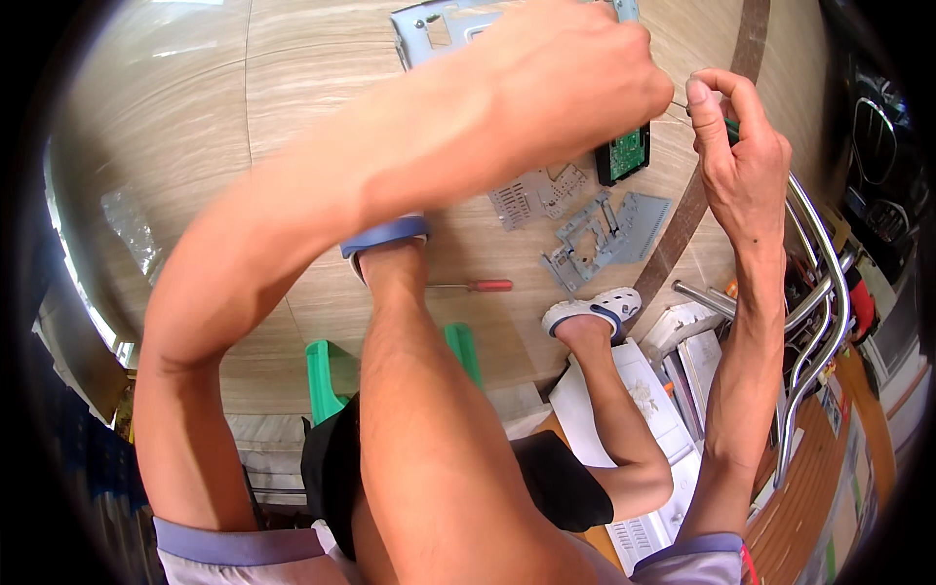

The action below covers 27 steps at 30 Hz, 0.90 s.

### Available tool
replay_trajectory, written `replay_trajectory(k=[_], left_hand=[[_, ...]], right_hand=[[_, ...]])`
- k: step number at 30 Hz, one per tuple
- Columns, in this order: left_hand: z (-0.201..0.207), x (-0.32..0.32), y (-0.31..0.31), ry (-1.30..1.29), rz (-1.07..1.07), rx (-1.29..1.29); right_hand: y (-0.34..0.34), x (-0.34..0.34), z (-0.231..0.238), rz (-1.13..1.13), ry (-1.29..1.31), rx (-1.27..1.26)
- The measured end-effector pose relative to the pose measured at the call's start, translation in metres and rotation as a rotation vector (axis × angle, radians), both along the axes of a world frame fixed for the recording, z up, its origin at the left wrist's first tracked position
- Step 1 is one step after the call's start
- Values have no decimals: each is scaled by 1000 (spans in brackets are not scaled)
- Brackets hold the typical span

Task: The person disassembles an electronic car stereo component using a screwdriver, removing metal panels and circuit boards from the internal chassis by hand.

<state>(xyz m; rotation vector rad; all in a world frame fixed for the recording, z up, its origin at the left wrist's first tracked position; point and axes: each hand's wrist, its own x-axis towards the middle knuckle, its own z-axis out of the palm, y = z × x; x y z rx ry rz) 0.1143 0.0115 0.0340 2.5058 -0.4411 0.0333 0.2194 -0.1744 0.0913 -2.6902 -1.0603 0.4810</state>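
Observation:
My left hand [595, 68] is closed, its back toward me, above a bluish metal panel [421, 34] on the floor; its fingers and whatever they hold are hidden. My right hand [738, 146] is closed a short way to the right, thumb and index finger bent together. A thin dark sliver shows between the two hands, and a bit of green shows at the right palm; I cannot make out what they belong to. Below my left hand lies a green circuit board [625, 154] in a black frame, partly covered by the hand.
On the tiled floor lie flat perforated metal plates [526, 198], a grey metal bracket [597, 237] and a red-handled screwdriver [487, 286]. A clear plastic bag [132, 229] is at left. Green stool legs [325, 378] stand below; bent metal tubes [829, 292] rise at right.

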Motion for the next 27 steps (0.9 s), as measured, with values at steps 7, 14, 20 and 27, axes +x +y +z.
replay_trajectory(k=[7,14,20,27], left_hand=[[-34,28,-32,14,60,6],[-54,20,-53,-95,249,-95],[-60,16,-59,-122,314,-38],[-63,14,-61,-139,326,19]], right_hand=[[0,-4,-1,43,-41,65],[-2,-9,-11,52,-70,152],[2,-6,-9,-181,130,100],[0,-4,-13,-71,144,189]])
